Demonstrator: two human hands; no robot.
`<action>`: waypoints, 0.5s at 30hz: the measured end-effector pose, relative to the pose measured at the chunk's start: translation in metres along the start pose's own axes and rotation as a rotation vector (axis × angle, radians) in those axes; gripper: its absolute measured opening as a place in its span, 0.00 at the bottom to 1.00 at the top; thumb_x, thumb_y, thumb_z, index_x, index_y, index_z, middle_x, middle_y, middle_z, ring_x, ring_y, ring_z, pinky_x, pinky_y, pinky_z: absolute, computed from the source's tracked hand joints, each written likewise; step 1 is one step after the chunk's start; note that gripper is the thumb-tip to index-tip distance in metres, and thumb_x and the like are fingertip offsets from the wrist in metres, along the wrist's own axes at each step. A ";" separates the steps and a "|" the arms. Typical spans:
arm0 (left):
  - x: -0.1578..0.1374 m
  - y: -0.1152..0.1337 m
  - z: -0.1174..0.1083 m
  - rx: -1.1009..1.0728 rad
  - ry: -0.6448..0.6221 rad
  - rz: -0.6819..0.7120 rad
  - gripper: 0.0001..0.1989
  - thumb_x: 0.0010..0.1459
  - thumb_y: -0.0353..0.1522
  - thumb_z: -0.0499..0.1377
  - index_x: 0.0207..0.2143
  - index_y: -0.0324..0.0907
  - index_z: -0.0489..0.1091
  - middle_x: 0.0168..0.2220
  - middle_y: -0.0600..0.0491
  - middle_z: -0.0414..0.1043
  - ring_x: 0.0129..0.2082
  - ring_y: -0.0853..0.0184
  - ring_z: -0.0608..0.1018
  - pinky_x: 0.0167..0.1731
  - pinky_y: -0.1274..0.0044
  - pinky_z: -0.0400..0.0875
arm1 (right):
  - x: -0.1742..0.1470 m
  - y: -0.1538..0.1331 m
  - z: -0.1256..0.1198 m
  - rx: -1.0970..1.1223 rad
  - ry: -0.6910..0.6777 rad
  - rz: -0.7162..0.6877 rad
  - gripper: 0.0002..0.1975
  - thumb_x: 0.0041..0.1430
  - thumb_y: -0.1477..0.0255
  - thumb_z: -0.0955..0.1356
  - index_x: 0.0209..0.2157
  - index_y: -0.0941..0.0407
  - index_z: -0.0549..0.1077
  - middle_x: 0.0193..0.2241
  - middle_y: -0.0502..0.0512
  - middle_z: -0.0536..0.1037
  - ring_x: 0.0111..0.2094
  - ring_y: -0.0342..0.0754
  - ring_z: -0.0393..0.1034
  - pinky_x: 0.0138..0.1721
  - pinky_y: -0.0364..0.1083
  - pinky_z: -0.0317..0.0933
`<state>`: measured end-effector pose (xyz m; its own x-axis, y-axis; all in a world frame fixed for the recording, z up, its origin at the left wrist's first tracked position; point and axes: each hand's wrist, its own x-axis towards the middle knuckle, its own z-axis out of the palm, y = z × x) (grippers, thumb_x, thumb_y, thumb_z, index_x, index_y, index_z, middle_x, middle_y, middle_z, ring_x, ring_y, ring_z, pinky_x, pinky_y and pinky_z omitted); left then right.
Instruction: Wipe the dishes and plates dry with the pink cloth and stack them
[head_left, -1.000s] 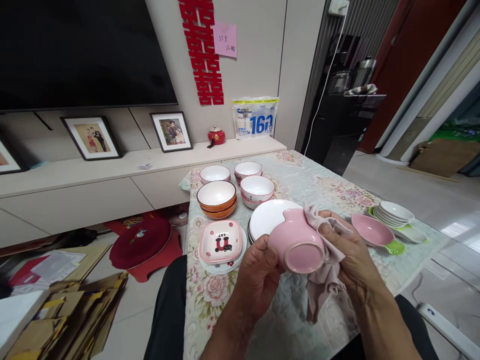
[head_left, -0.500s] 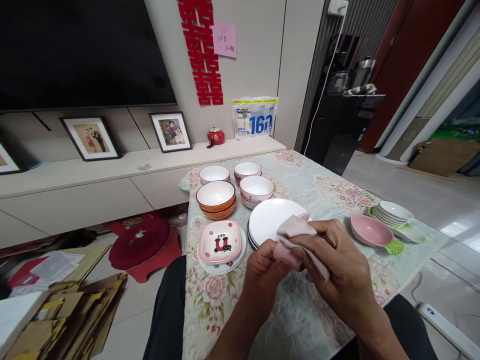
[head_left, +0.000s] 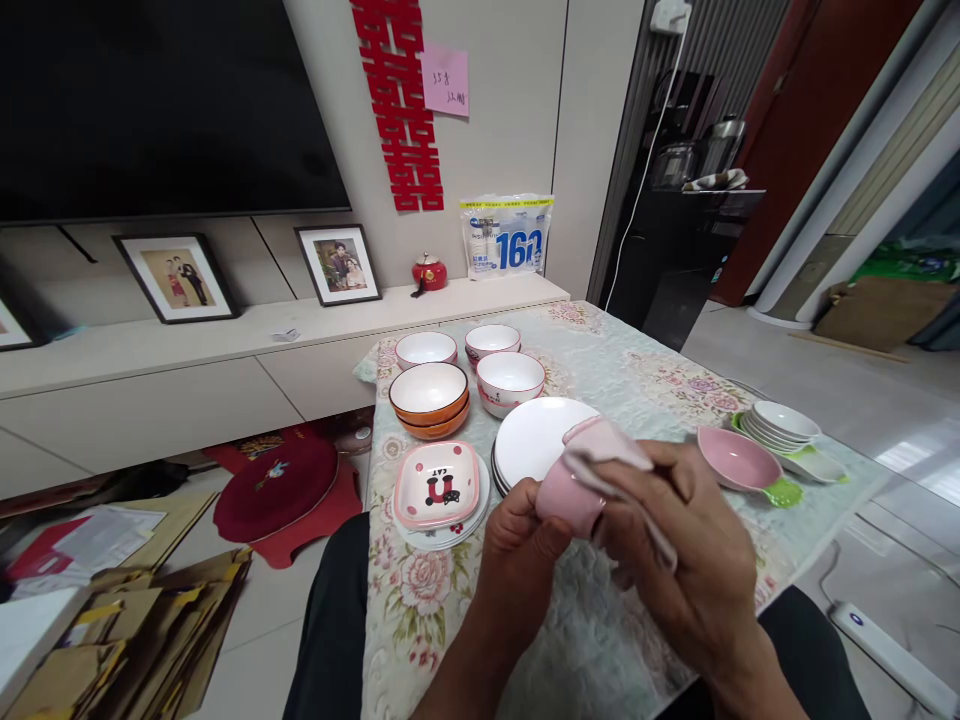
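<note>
My left hand is closed around a small pink dish, fingers and thumb on its near side. A pale pink cloth is pinched in my right hand and pressed over the dish's right side. The cloth and my fingers hide much of the dish, so its full shape does not show. Just beyond my hands is a stack of white plates. Left of them a square dish with "CAT" on it sits upon round white plates.
Orange bowls and red-rimmed white bowls stand at the table's far left. On the right lie a pink leaf-shaped dish and stacked small white dishes. A red stool and flattened cardboard are on the floor.
The pink dish has turned and shows more of its outer surface. The cloth and my right hand have shifted slightly right. The camera view has moved a little.
</note>
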<state>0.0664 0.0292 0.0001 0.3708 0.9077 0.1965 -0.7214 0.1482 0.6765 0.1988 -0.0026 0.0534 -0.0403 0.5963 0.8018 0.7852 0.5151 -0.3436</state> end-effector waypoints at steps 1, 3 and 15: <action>-0.001 0.001 0.001 0.004 0.005 -0.021 0.05 0.56 0.35 0.67 0.35 0.44 0.78 0.29 0.56 0.75 0.31 0.69 0.71 0.39 0.74 0.66 | -0.001 -0.007 0.001 -0.012 -0.034 -0.058 0.12 0.65 0.73 0.66 0.49 0.55 0.77 0.41 0.60 0.72 0.38 0.52 0.67 0.34 0.50 0.65; -0.002 0.002 0.003 0.005 0.024 -0.050 0.08 0.55 0.34 0.67 0.39 0.45 0.79 0.31 0.54 0.78 0.33 0.67 0.74 0.43 0.72 0.68 | -0.004 -0.016 0.003 -0.052 -0.081 -0.159 0.12 0.63 0.77 0.67 0.47 0.55 0.77 0.41 0.60 0.73 0.38 0.51 0.65 0.35 0.50 0.65; 0.004 0.005 0.002 -0.202 0.099 0.059 0.12 0.58 0.35 0.66 0.44 0.43 0.77 0.45 0.48 0.80 0.44 0.63 0.79 0.48 0.72 0.72 | -0.008 0.000 0.021 -0.014 0.109 -0.054 0.11 0.61 0.82 0.69 0.43 0.55 0.76 0.40 0.58 0.74 0.38 0.49 0.69 0.36 0.48 0.66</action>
<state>0.0652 0.0327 0.0056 0.2731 0.9496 0.1542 -0.8460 0.1608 0.5083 0.1862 0.0056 0.0368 -0.0162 0.4968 0.8677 0.7923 0.5358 -0.2919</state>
